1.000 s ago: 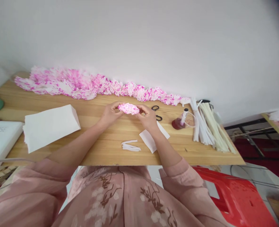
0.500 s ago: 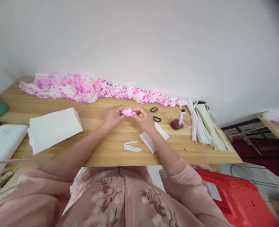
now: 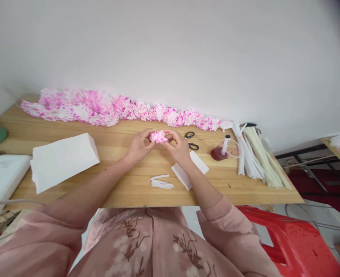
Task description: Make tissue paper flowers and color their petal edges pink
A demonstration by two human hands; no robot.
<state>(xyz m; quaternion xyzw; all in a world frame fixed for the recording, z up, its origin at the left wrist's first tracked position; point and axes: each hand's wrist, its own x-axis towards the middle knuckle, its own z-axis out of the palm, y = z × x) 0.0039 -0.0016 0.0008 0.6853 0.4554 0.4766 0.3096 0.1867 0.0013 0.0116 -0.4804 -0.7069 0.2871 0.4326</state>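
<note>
A small pink-and-white ruffled paper flower [image 3: 158,136] is held up above the middle of the table between my two hands. My left hand [image 3: 140,145] pinches its left edge between thumb and fingers. On the other side my right hand [image 3: 177,145] grips the right edge the same way. Just right of that hand lie scissors with black handles [image 3: 193,146], their blades partly hidden. White paper pieces [image 3: 199,162] lie under my right forearm, and several narrow white paper strips [image 3: 161,181] rest near the front edge.
A long row of pink-and-white ruffled flowers [image 3: 100,111] lies along the wall. White paper sheets [image 3: 64,159] are stacked at left, beside a white box-like device [image 3: 5,181]. At right stand a dark red bottle [image 3: 219,153] and bundled strips [image 3: 246,154]. A red stool [image 3: 299,234] is below.
The flower has turned in my fingers and shows a fuller, rounder face. Both hands still hold it. The view has shifted slightly.
</note>
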